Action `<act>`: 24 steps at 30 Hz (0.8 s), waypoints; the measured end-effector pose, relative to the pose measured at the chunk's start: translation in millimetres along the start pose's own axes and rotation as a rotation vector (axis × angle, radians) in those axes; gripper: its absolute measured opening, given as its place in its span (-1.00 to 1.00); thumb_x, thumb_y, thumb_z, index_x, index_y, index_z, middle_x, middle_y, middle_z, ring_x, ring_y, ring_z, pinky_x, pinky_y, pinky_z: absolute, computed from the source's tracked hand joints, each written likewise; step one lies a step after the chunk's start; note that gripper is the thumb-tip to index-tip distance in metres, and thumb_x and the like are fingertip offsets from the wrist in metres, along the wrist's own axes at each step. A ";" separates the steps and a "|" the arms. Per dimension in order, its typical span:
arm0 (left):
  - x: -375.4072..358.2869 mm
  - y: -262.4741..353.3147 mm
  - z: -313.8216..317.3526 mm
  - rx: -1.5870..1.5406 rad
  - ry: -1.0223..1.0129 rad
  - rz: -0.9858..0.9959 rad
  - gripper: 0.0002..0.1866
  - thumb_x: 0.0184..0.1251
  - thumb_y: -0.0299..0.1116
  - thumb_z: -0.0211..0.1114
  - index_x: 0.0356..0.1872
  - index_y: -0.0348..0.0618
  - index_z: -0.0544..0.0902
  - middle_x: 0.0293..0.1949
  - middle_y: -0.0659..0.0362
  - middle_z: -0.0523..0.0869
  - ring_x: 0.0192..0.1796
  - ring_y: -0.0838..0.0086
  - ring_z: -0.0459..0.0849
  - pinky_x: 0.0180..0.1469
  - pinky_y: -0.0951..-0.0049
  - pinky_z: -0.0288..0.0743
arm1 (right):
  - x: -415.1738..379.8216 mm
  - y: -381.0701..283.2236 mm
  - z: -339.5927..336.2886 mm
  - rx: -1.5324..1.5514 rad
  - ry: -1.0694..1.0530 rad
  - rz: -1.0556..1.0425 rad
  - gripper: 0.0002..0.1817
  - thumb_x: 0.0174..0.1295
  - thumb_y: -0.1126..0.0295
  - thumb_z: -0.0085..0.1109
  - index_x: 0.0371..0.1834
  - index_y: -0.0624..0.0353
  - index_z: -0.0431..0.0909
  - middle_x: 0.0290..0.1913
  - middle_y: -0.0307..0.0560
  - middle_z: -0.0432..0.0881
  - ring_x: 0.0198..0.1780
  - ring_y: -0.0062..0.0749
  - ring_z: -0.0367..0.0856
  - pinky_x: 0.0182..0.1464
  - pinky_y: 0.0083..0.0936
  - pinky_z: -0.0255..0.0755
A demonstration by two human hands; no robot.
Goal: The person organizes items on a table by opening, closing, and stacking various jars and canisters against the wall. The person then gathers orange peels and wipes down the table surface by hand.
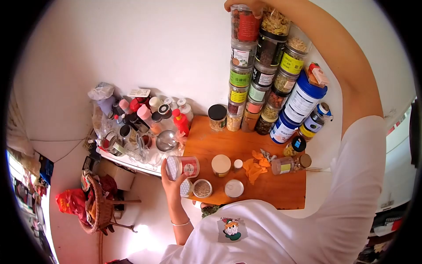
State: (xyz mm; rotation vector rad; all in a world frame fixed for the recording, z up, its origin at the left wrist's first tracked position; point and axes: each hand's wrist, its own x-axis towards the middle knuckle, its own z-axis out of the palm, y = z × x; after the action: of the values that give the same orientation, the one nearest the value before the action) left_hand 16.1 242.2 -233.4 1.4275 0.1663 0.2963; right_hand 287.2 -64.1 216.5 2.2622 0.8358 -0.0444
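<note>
My left hand [172,182], closed, grips a clear plastic jar [190,167] with a red label; its patterned lid [173,167] faces left. My right hand [247,4] reaches up to the top of the left stack, its fingers around the lid end of a clear jar [244,25] with a red label and dark reddish contents. The frame's upper edge cuts off part of that hand. Under this jar stand several labelled jars, among them one with a green label [240,78]. Near my left hand are a small open-looking round jar [202,188] and a patterned lid [186,188].
Beside the stack rise more jar columns [265,66] and a blue-and-white tub [302,99]. On the wooden table [211,145] are a pale-lidded jar [221,166], a silver-topped can [234,188] and an orange cloth [255,169]. Bottles and a metal bowl [167,141] crowd the left.
</note>
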 end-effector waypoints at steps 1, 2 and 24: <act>0.4 -0.3 -0.6 -0.004 0.010 -0.006 -0.04 -0.15 -0.60 0.51 0.42 -0.32 0.26 0.24 0.01 0.45 0.21 0.35 0.48 0.25 0.38 0.40 | 2.2 -1.6 0.6 0.030 -0.033 0.065 -0.41 -0.22 0.52 0.45 0.03 0.09 0.56 -0.11 0.07 0.70 -0.05 -0.04 0.66 -0.07 -0.10 0.54; 1.5 -3.2 -2.2 0.001 0.007 -0.008 -0.04 -0.15 -0.60 0.51 0.42 -0.32 0.26 0.24 0.01 0.45 0.21 0.35 0.48 0.25 0.38 0.40 | 4.1 -2.8 1.9 0.062 -0.065 0.129 -0.44 -0.19 0.52 0.43 0.02 0.09 0.57 -0.10 0.06 0.70 -0.07 -0.06 0.66 -0.08 -0.11 0.54; 6.8 -11.6 8.3 -0.018 -0.056 0.013 -0.13 0.16 -0.39 0.47 0.48 -0.18 0.19 0.27 -0.06 0.41 0.27 0.25 0.45 0.27 0.34 0.39 | -72.7 -185.1 78.2 0.504 0.695 -0.299 -0.21 0.08 0.30 0.37 0.45 -0.05 0.28 0.44 0.03 0.30 0.35 -0.04 0.40 0.34 -0.25 0.36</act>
State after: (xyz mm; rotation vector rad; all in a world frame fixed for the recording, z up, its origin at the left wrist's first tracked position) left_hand 26.2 235.1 -243.3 1.4178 0.1082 0.2677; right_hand 138.2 -55.0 63.6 2.6240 1.6779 0.4674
